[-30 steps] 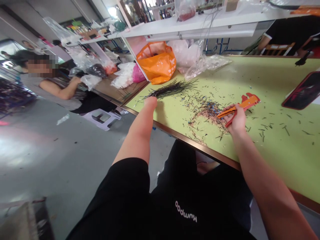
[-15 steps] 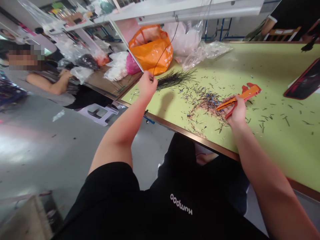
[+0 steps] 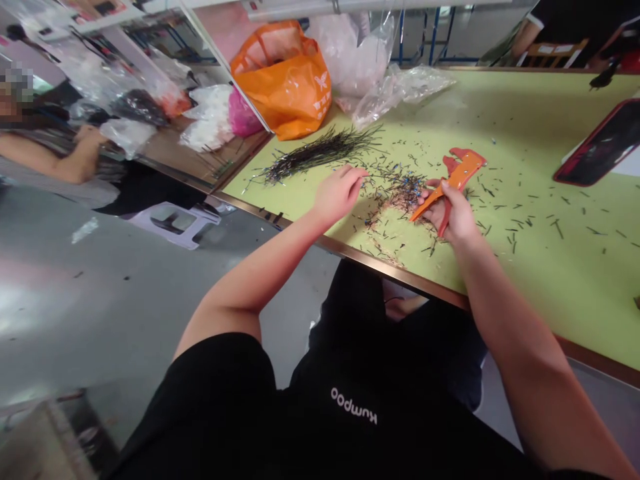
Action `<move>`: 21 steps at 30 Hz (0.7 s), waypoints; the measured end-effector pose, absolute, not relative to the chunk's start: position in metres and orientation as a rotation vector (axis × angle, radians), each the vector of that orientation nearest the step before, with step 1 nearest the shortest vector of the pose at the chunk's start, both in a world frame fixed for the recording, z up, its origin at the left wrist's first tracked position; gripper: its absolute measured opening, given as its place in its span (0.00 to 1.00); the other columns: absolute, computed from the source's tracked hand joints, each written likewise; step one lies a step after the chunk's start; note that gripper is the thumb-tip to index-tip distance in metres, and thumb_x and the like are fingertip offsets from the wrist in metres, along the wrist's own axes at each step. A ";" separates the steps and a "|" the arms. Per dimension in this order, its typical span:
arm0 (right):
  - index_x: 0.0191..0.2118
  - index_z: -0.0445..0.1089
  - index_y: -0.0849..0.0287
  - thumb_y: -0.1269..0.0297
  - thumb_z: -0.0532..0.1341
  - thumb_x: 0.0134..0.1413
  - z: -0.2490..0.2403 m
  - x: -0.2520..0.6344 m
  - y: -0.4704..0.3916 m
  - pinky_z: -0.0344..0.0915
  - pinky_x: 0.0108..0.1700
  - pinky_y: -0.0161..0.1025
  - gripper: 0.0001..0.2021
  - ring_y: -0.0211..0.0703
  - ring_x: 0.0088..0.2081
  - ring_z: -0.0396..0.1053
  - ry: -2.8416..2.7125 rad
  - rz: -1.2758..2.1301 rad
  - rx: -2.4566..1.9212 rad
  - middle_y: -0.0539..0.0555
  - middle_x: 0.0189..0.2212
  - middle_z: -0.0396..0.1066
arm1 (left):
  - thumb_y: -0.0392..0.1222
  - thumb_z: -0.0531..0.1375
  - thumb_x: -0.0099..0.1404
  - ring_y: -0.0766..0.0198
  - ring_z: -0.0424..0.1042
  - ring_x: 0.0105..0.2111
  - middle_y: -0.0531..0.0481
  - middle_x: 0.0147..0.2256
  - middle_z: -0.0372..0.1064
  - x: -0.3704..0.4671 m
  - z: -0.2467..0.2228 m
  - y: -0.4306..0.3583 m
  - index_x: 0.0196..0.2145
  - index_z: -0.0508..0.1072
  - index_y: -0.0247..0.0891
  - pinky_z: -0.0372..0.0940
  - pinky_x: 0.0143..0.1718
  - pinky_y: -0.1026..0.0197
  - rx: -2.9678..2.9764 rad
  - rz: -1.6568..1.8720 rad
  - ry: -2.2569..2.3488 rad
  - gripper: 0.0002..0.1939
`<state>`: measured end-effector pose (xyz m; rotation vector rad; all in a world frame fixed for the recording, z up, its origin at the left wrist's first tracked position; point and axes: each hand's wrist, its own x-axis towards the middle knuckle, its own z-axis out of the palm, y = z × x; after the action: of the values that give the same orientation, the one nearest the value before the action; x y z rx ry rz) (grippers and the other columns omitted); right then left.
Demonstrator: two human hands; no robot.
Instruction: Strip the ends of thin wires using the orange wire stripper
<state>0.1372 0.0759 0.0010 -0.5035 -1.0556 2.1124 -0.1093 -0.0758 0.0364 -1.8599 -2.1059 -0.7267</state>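
My right hand (image 3: 454,210) is wrapped around the handles of an orange and red wire stripper (image 3: 465,168), its jaws pointing up and away. My left hand (image 3: 343,192) is pinched closed over the table, left of the tool. A thin dark line shows at its fingertips, too small to tell clearly. Beyond this hand lies a loose bundle of black wires (image 3: 320,150) on the green table. A heap of short wire scraps (image 3: 407,190) with blue and copper bits spreads between and beneath my hands.
An orange bag (image 3: 287,87) and clear plastic bags (image 3: 370,73) stand at the back. A phone-like device (image 3: 595,147) leans at the right. To the left sits a person (image 3: 50,157) by a light stool (image 3: 175,223). Wire bits dot the table's right side.
My left hand has moved right, from the wire bundle's near end toward the stripper. The stripper has tilted more upright in my right hand. The view has shifted slightly.
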 end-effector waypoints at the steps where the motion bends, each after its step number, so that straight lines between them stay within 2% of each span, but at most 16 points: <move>1: 0.39 0.74 0.52 0.51 0.66 0.64 0.001 0.138 0.076 0.82 0.36 0.43 0.10 0.42 0.32 0.76 -1.061 2.126 -0.498 0.49 0.30 0.77 | 0.45 0.49 0.82 0.57 0.79 0.47 0.43 0.49 0.79 -0.105 0.032 -0.074 0.55 0.77 0.40 0.72 0.48 0.56 -1.856 -0.794 -2.112 0.18; 7: 0.40 0.74 0.52 0.51 0.71 0.60 0.002 0.139 0.076 0.82 0.35 0.41 0.12 0.42 0.32 0.77 -1.015 2.170 -0.469 0.49 0.31 0.77 | 0.49 0.47 0.83 0.59 0.78 0.46 0.43 0.49 0.80 -0.089 0.012 -0.072 0.53 0.76 0.39 0.73 0.47 0.57 -1.821 -1.105 -2.056 0.20; 12: 0.40 0.72 0.51 0.54 0.71 0.63 0.005 0.137 0.076 0.83 0.39 0.44 0.11 0.42 0.33 0.78 -0.895 2.162 -0.504 0.49 0.33 0.78 | 0.51 0.45 0.84 0.60 0.78 0.41 0.44 0.44 0.80 -0.077 0.007 -0.078 0.54 0.77 0.42 0.72 0.45 0.56 -1.898 -1.002 -2.013 0.22; 17: 0.34 0.69 0.52 0.61 0.69 0.67 0.001 0.137 0.084 0.83 0.44 0.44 0.10 0.40 0.34 0.77 -0.835 2.094 -0.486 0.46 0.30 0.72 | 0.50 0.43 0.84 0.58 0.79 0.45 0.44 0.44 0.80 -0.079 0.004 -0.083 0.55 0.77 0.43 0.72 0.43 0.56 -2.018 -0.821 -1.958 0.24; 21: 0.33 0.69 0.52 0.65 0.67 0.67 -0.007 0.134 0.089 0.82 0.44 0.43 0.10 0.40 0.35 0.76 -0.831 2.019 -0.515 0.46 0.30 0.70 | 0.50 0.44 0.84 0.56 0.79 0.46 0.44 0.44 0.80 -0.081 0.002 -0.084 0.56 0.77 0.43 0.71 0.45 0.55 -2.041 -0.738 -1.961 0.24</move>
<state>0.1341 0.0889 -0.0068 -0.5152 -0.8310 2.0193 -0.0811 -0.0844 0.0017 -2.0406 -1.9610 -0.7375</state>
